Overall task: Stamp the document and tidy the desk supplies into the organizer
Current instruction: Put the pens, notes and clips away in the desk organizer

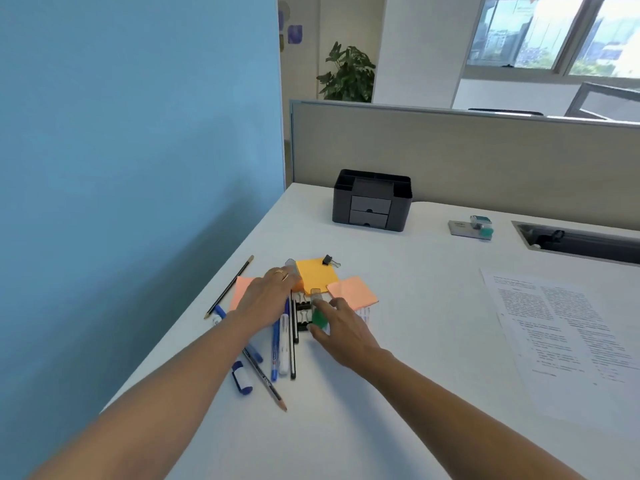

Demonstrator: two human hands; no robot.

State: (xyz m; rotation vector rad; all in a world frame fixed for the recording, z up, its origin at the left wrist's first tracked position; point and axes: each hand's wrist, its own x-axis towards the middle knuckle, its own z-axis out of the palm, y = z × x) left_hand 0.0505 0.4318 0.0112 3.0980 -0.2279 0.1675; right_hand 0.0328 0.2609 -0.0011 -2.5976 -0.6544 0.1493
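On the white desk [398, 341] lies a heap of supplies: an orange sticky pad [317, 275], a pink sticky pad [353, 289], binder clips [303, 310], blue pens [276, 344] and pencils [265, 379]. My left hand [266, 296] rests over an orange highlighter [292, 271], its fingers curled round the barrel; the clear cap sticks out beyond them. My right hand [343, 327] pinches a green highlighter [318, 315] between thumb and fingers. The black organizer [372, 200] stands at the back. The stamp [479, 226] sits to its right, and the printed document [561, 323] lies at the right.
A blue wall [138, 168] borders the desk on the left and a beige partition [485, 157] runs along the back. A recessed cable tray [581, 240] opens at the far right. One black binder clip [329, 261] sits on the orange pad's far corner. A long pencil [230, 287] lies left.
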